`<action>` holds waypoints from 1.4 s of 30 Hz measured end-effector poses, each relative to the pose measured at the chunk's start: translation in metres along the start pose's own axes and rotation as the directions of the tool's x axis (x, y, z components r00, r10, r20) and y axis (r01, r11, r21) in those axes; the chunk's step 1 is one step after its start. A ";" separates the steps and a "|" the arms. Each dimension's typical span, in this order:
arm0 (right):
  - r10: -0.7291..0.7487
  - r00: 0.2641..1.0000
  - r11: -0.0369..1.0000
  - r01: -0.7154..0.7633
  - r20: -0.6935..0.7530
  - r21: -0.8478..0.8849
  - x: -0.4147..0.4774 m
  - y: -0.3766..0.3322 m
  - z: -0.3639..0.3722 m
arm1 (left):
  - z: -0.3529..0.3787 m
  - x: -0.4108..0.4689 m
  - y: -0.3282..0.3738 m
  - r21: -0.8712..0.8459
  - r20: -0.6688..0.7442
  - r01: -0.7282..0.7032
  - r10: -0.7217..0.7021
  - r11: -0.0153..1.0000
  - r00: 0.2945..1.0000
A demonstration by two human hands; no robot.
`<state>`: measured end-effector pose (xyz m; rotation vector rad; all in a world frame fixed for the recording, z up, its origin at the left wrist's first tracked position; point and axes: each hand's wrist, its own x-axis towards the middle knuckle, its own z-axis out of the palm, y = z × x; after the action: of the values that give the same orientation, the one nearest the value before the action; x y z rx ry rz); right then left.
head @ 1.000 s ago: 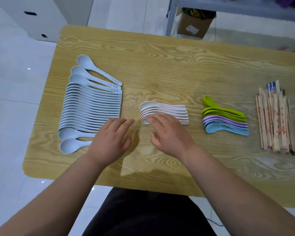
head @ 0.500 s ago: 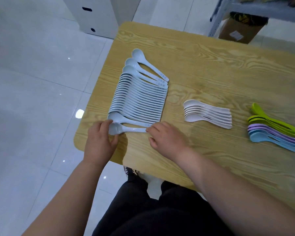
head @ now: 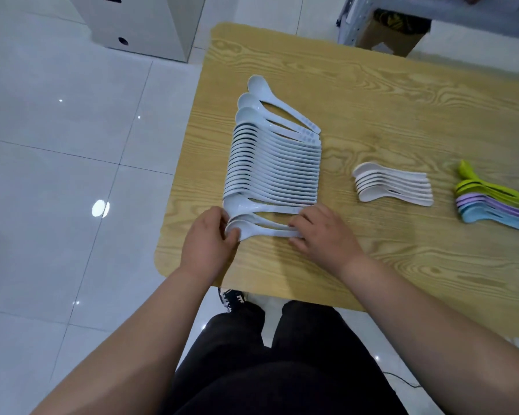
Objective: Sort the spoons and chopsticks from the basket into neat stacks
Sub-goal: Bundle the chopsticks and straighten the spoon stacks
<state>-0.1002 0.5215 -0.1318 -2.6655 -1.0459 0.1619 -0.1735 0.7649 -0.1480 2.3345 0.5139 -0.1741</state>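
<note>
Around: wooden table [head: 372,94] on a white tiled floor [head: 57,145], w/ a white cabinet [head: 144,22] beyond its far-left corner and a cardboard box [head: 390,40] behind. Nothing lies over the spoons except the person's own hands.

Pale-blue spoon row [head: 273,163] sits at the table's left, overlapped, bowls left, handles right. The top three and the nearest two sit looser. White spoon stack [head: 393,187] is mid-table, coloured spoon stack [head: 492,205] (green, purple, blue) further right.

Left hand [head: 207,247] has fingers and thumb curled round the bowl of the nearest pale-blue spoon [head: 261,231]. Right hand [head: 327,235] pinches its handle end.
</note>
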 end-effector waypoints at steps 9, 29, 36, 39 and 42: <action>0.159 0.984 0.987 -0.156 -0.078 0.040 0.000 -0.013 0.010 | -0.003 0.011 -0.012 0.098 -0.067 -0.195 0.202 0.976 0.977; 0.155 0.986 0.985 -0.151 -0.056 0.080 0.019 0.000 0.015 | -0.005 0.040 -0.008 0.019 -0.120 -0.166 0.167 0.986 0.979; 0.121 0.986 0.989 -0.111 -0.115 0.094 0.023 0.004 0.023 | -0.008 0.067 0.022 0.480 0.171 -0.682 0.703 0.553 0.690; 0.124 0.984 0.988 -0.110 -0.131 0.113 0.025 0.005 0.021 | -0.001 0.078 0.043 0.558 0.387 -0.698 0.604 0.449 0.697; 0.085 0.989 0.988 -0.069 -0.120 0.135 0.028 0.013 0.010 | 0.001 0.082 0.045 0.597 0.431 -0.690 0.562 0.409 0.706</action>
<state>-0.0732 0.5342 -0.1455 -2.5624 -0.8635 0.0735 -0.0803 0.7604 -0.1424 3.0723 -0.7251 -0.2300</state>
